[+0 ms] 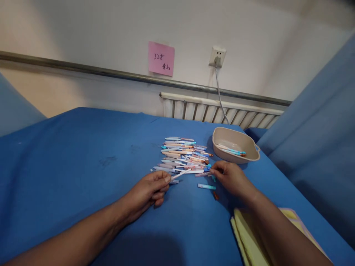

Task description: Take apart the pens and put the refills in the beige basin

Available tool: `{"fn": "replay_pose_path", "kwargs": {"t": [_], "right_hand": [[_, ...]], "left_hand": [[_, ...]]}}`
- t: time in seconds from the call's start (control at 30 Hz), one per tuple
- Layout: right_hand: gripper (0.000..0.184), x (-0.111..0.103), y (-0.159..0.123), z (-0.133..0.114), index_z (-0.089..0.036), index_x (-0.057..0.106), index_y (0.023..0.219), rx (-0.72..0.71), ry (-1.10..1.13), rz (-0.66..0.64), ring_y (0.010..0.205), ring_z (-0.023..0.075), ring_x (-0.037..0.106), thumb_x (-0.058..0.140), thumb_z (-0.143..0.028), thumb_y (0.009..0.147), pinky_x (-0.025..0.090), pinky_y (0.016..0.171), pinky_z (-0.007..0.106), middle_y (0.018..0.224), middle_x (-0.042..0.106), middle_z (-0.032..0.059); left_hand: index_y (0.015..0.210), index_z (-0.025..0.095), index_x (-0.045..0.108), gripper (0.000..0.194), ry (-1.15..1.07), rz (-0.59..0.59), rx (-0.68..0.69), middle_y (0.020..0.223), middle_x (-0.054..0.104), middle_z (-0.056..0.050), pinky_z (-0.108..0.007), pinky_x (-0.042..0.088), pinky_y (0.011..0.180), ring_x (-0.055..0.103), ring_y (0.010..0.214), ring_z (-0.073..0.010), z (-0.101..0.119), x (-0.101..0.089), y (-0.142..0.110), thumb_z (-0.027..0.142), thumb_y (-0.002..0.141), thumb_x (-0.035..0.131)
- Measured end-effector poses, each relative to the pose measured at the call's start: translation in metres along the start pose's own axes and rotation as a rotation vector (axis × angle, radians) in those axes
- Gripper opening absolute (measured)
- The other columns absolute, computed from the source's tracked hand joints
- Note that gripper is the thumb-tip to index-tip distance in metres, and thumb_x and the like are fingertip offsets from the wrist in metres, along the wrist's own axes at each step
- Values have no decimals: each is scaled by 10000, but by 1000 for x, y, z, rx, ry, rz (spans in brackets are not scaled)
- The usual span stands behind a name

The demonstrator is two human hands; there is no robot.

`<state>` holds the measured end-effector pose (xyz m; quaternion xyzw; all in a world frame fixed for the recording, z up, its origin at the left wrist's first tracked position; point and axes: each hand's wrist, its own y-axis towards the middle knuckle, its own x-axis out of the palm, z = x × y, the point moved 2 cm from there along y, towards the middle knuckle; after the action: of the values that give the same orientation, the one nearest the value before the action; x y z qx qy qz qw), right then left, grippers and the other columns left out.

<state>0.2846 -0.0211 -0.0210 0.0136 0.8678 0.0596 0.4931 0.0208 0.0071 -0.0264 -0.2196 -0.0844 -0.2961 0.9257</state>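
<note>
Head view: my left hand point(151, 187) pinches a white rod point(181, 174), my right hand point(230, 178) narrow, its hold unclear; few pens point(232, 151) lie in the far-right basin point(229, 157), many outside.

You face a pale, plain wall point(111, 29) across the upper frame, crossed by a long grey metal rail point(130, 77). At upper centre sits a square pink paper note point(161, 59); right of it, a white wall socket point(221, 53) with a thin grey cord point(218, 87) running down over a white ribbed radiator point(191, 109). Light-blue fabric point(327, 99) drapes your right edge.
</note>
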Motion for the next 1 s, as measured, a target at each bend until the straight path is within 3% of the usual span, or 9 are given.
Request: {"fn": "replay_pose_path", "kwargs": {"t": [0.13,0.23,0.6,0.83,1.0], "right_hand": [[168,-15,2,19,-198,674,759,122,-81,42,654,170,595,539,-278,818,343,552,250,722,687,27],[157,-12,1,22,-197,669,761,141,-98,22,661,175,599,564,-302,811,342,553,254,734,692,34],[134,21,-3,-9,-195,637,891,-85,-114,-30,814,178,581,519,-254,868,398,706,276,880,618,47],[130,22,-4,-5,-195,623,924,-113,-88,-24,837,199,583,525,-261,868,425,726,305,887,615,52],[182,14,-15,-30,-213,588,991,-281,162,114,883,193,590,426,-273,935,446,779,312,947,630,67]], "left_hand": [[736,181,422,317,3,-3,-17,593,364,91,-157,280,393,209,415,-25,2,0,1,390,798,652],[745,178,431,317,14,-2,-8,589,363,94,-159,277,392,204,413,-25,2,0,0,397,790,657],[831,176,453,276,133,-10,141,599,360,94,-178,322,420,235,418,-34,-3,0,-1,399,820,614],[911,177,490,263,548,31,243,556,415,76,-197,295,453,389,470,-91,0,6,-9,438,881,500],[883,177,539,195,787,88,346,678,495,40,-218,356,561,452,615,-122,9,13,-17,367,883,491]]}}
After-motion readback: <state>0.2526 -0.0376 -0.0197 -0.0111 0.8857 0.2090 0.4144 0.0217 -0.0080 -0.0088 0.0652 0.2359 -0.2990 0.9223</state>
